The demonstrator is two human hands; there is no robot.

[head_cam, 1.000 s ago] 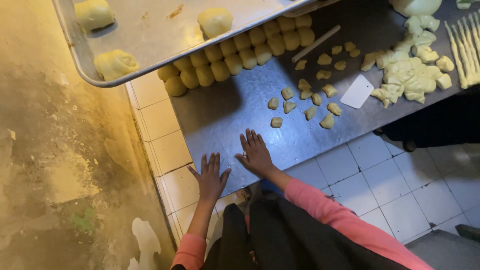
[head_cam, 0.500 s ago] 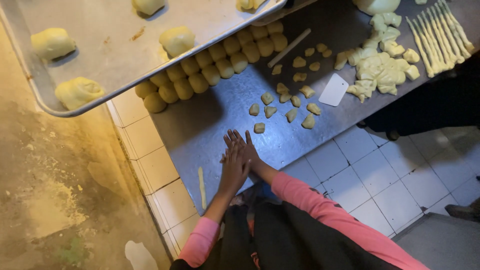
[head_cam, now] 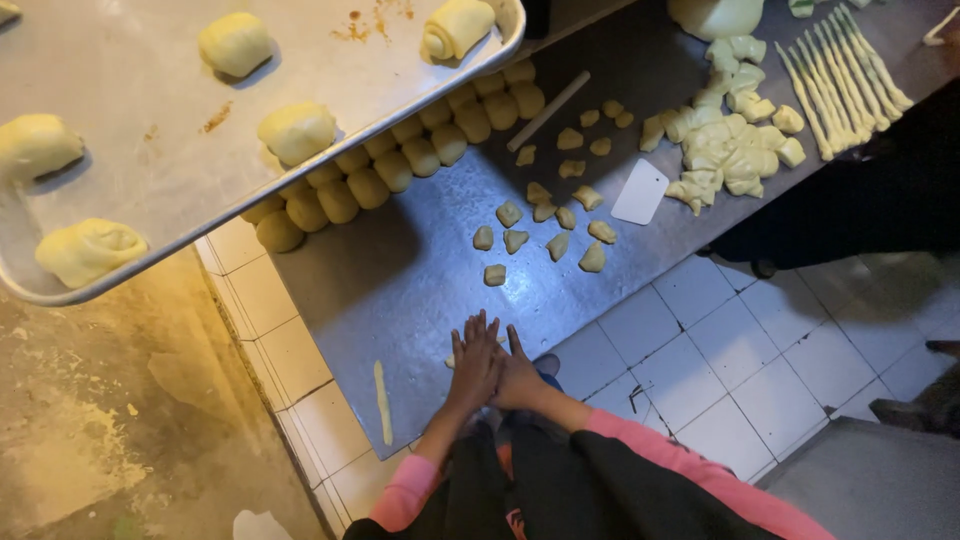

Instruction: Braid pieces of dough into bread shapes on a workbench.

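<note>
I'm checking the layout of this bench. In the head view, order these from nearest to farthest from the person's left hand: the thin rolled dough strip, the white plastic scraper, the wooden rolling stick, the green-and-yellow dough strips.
From the left hand:
1. Thin rolled dough strip, just to its left near the counter edge.
2. White plastic scraper, up and right.
3. Wooden rolling stick, farther up, beside the dough balls.
4. Green-and-yellow dough strips, far upper right.

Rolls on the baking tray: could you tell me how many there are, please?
5 rolls: two at top, one central, two left; another may be cropped top-left.
</note>
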